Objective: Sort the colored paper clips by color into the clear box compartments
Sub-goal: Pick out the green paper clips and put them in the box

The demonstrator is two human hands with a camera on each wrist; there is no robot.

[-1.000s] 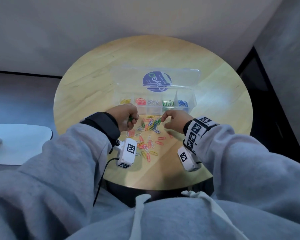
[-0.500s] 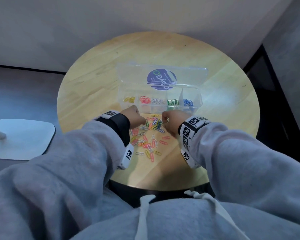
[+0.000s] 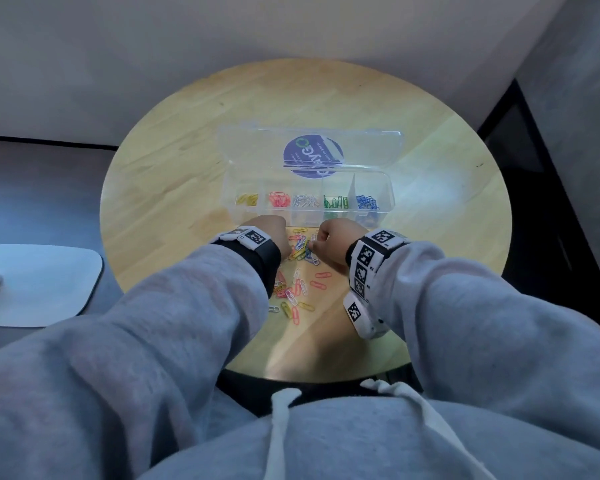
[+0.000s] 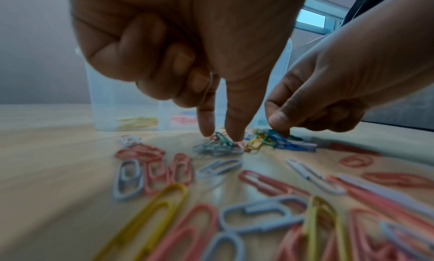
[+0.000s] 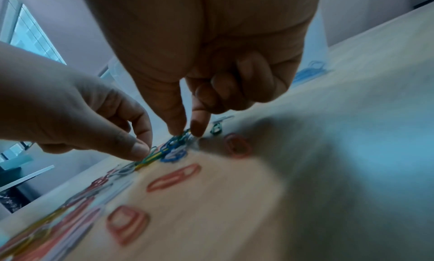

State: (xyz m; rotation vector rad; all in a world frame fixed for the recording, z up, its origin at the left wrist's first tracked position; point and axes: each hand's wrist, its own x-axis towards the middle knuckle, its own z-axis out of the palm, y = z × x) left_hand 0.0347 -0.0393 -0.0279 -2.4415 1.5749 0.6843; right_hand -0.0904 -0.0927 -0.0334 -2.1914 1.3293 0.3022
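Paper clips [image 3: 300, 271] lie heaped just in front of the clear box [image 3: 309, 188], and both hands have dropped onto them, left hand [image 4: 187, 51] and right hand [image 5: 211, 51] each with thumb and forefinger closing on tangled clips, so another pick is starting.

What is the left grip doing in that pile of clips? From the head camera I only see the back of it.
Observer: The left wrist camera shows the left grip pinching a green clip between two fingertips that point down.
Visitor: And the other one?
Observer: The right grip has thumb and forefinger on tangled clips, blue and green. I cannot tell which it will take.
Visitor: Is anything loose near it?
Observer: A lone green clip lies just beyond its fingertips, beside a red clip.
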